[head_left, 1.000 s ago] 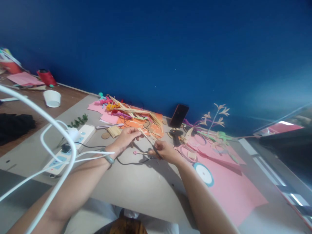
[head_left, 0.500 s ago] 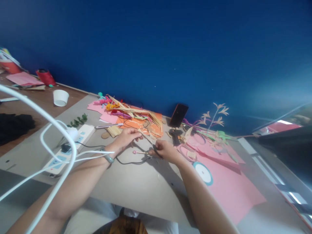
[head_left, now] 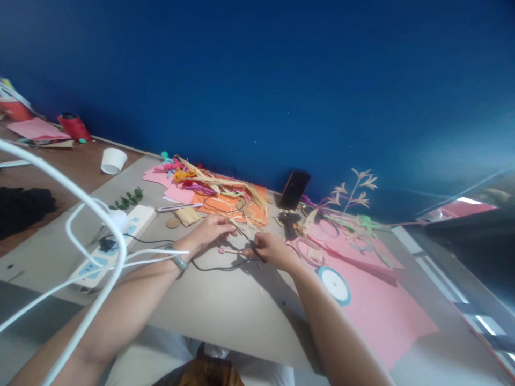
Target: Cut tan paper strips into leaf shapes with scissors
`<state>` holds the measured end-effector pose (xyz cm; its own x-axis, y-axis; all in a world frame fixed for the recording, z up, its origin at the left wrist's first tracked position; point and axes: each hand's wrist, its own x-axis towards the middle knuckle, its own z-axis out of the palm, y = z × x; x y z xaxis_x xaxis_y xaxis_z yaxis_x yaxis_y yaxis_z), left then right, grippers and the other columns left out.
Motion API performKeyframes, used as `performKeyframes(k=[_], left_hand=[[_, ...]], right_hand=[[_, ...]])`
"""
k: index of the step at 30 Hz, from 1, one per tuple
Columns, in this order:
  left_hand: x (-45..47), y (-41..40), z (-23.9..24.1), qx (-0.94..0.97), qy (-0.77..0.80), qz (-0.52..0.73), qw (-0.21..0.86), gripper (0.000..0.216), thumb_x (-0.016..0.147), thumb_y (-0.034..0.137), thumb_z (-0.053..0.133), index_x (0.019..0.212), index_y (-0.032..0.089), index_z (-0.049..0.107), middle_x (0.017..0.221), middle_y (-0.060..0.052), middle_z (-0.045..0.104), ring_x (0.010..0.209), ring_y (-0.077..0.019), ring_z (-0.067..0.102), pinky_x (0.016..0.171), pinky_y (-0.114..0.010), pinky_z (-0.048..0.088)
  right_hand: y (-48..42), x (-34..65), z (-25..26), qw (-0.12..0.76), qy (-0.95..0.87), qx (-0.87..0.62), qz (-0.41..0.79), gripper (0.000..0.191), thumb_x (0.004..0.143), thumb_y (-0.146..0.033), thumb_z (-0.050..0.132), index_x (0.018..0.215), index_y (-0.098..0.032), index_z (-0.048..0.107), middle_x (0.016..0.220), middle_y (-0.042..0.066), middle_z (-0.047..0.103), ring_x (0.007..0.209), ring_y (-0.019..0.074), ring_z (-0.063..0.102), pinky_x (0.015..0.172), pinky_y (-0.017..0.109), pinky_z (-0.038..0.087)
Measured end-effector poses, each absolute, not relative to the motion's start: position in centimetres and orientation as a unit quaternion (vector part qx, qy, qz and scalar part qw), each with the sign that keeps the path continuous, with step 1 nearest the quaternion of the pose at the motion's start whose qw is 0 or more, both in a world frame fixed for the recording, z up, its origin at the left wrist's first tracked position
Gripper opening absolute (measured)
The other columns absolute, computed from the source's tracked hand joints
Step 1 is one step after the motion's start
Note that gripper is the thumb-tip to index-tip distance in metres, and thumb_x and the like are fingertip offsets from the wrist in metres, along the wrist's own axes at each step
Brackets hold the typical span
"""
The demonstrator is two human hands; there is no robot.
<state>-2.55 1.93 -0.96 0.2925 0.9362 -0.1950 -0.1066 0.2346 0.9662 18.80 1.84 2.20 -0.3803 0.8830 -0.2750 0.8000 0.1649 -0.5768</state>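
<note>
My left hand [head_left: 209, 231] is closed in a pinch on a thin pale strip [head_left: 230, 219], possibly dried husk. My right hand [head_left: 273, 250] is wrapped round dark-handled scissors [head_left: 250, 241], their blades pointing up and left towards the strip. Whether the blades touch the strip is too blurred to tell. Just below the blades lies a thin stick with a small pink tip [head_left: 221, 250]. A black cable [head_left: 219, 268] runs over the table beneath both hands. Short straw-coloured pieces [head_left: 187, 216] and a round tan disc [head_left: 173, 222] lie left of my left hand.
Behind my hands, pale strips [head_left: 217, 185] are heaped on orange paper [head_left: 209, 202]. A phone [head_left: 295, 189] leans on the blue wall. Pink sheets [head_left: 386, 316] carry a tape roll [head_left: 334, 285]. A power strip [head_left: 116, 244], white cables [head_left: 88, 201] and a white cup [head_left: 113, 161] are left.
The white cup at the left has shifted right and tilted slightly. My hands stay almost in place, with the scissors at a slightly different angle near the strip.
</note>
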Motion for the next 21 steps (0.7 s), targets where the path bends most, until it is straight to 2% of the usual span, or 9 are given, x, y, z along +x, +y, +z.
performKeyframes(k=[3, 9, 15, 19, 21], left_hand=[[-2.6, 1.8, -0.9, 0.445, 0.444, 0.392, 0.671, 0.02, 0.068, 0.03, 0.069, 0.07, 0.011, 0.064, 0.07, -0.005, 0.064, 0.046, -0.0077, 0.05, 0.039, -0.024, 0.05], [-2.6, 1.6, -0.5, 0.431, 0.466, 0.368, 0.679, 0.021, 0.066, 0.03, 0.071, 0.068, 0.01, 0.063, 0.062, -0.004, 0.064, 0.039, -0.0049, 0.045, 0.036, -0.02, 0.044], [-2.7, 1.6, -0.2, 0.439, 0.456, 0.368, 0.681, 0.017, 0.065, 0.026, 0.068, 0.067, 0.009, 0.065, 0.072, -0.008, 0.067, 0.039, -0.0031, 0.041, 0.04, -0.021, 0.045], [-3.1, 1.8, -0.3, 0.481, 0.476, 0.333, 0.657, 0.016, 0.066, 0.027, 0.063, 0.066, 0.011, 0.067, 0.051, -0.002, 0.058, 0.036, -0.0064, 0.044, 0.038, -0.02, 0.039], [-3.4, 2.1, -0.6, 0.508, 0.5, 0.334, 0.617, 0.015, 0.067, 0.027, 0.061, 0.066, 0.012, 0.066, 0.052, -0.001, 0.059, 0.038, -0.0073, 0.046, 0.039, -0.02, 0.036]], right_hand=[[1.8, 18.8, 2.4, 0.041, -0.755, -0.565, 0.329, 0.044, 0.064, -0.055, 0.068, 0.058, -0.02, 0.041, 0.046, -0.006, 0.044, 0.048, 0.0098, 0.038, 0.046, 0.023, 0.025], [1.7, 18.7, 2.9, 0.01, -0.766, -0.569, 0.299, 0.043, 0.067, -0.054, 0.068, 0.058, -0.02, 0.043, 0.046, -0.004, 0.049, 0.049, 0.011, 0.043, 0.048, 0.023, 0.027], [1.7, 18.9, 2.4, 0.027, -0.771, -0.564, 0.295, 0.044, 0.066, -0.053, 0.07, 0.055, -0.021, 0.043, 0.044, -0.003, 0.049, 0.047, 0.0116, 0.042, 0.047, 0.024, 0.026], [1.9, 19.0, 2.0, 0.053, -0.77, -0.557, 0.307, 0.043, 0.064, -0.052, 0.071, 0.053, -0.02, 0.044, 0.042, -0.004, 0.047, 0.045, 0.0107, 0.039, 0.046, 0.024, 0.025], [2.1, 19.1, 1.7, 0.071, -0.766, -0.556, 0.315, 0.043, 0.064, -0.052, 0.07, 0.054, -0.02, 0.042, 0.042, -0.005, 0.044, 0.045, 0.0099, 0.037, 0.045, 0.023, 0.024]])
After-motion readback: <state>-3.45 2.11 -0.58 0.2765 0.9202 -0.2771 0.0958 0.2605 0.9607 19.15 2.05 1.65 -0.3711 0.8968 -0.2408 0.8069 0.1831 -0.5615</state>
